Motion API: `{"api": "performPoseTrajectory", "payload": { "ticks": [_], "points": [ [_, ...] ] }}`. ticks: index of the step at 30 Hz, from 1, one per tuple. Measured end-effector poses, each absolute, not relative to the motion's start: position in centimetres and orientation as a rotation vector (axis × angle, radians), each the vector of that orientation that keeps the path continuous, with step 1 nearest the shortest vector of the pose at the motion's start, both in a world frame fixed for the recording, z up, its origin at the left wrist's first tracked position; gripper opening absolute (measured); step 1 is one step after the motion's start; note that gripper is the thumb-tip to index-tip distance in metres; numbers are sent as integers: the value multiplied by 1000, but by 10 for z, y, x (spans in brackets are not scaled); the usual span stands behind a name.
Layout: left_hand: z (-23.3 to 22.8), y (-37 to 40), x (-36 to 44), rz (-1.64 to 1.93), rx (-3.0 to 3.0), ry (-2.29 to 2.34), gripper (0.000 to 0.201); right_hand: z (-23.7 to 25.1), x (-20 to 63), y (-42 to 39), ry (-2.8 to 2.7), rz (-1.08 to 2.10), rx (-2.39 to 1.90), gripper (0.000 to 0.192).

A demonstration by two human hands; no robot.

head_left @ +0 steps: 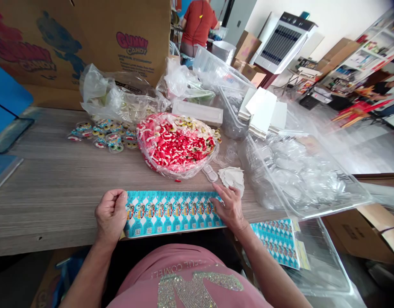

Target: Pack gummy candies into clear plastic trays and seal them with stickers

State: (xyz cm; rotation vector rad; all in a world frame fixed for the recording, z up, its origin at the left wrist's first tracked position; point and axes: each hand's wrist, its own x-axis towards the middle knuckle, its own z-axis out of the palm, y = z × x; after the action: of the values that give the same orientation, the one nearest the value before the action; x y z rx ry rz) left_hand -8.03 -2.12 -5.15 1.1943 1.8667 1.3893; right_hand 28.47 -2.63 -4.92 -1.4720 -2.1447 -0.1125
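A long sheet of blue printed labels (174, 214) lies flat along the table's front edge. My left hand (111, 214) is closed, pinching the sheet's left end between thumb and fingers. Over the right end rests my right hand (229, 206), its fingers stretched out and apart. Just beyond the sheet is a plastic bag of red and white gummy candies (176, 145), its top open. A small clear blister shell (210, 173) and a crumpled white paper (232, 177) lie near my right fingertips. Filled candy packs (109, 134) are heaped to the bag's left.
A large cardboard box (104, 42) stands at the back left. On the right, a clear bin (299, 209) holds many plastic shells. More label sheets (277, 241) lie below the table's right front. A person in a red shirt (200, 21) is in the background.
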Motion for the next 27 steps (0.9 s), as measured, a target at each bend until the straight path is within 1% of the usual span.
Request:
{"api": "performPoseTrajectory", "payload": {
  "ticks": [2, 5, 8, 11, 13, 15, 17, 20, 21, 24, 27],
  "points": [
    [-50, -21, -80, 1393, 1194, 1872, 20, -47, 292, -23, -2133, -56, -1569, 29],
    [-49, -20, -79, 1391, 1195, 1886, 20, -43, 297, -19, -2177, -11, -1618, 15],
    [-49, -19, -78, 1400, 1195, 1886, 19, -41, 295, -21, -2200, -115, -1564, 9],
    [-51, -19, -78, 1406, 1183, 1874, 18, -41, 291, -27, -2198, -301, -1460, 12],
    [-53, -19, -79, 1412, 1172, 1872, 18, -44, 291, -31, -2213, -367, -1411, 16],
    [-55, -19, -80, 1414, 1159, 1873, 18, -48, 295, -34, -2235, -344, -1376, 20],
    [-56, -20, -81, 1400, 1142, 1870, 17, -52, 300, -34, -2205, -255, -1386, 26],
    [-56, -20, -81, 1377, 1147, 1876, 17, -52, 309, -30, -2127, -126, -1525, 38],
    [-56, -20, -81, 1379, 1157, 1888, 16, -51, 311, -28, -2128, -97, -1588, 37],
    [-53, -20, -79, 1387, 1177, 1923, 15, -44, 314, -23, -2189, -29, -1737, 22],
    [-52, -19, -78, 1384, 1187, 1924, 14, -39, 313, -22, -2201, -80, -1751, 15]
  ]
}}
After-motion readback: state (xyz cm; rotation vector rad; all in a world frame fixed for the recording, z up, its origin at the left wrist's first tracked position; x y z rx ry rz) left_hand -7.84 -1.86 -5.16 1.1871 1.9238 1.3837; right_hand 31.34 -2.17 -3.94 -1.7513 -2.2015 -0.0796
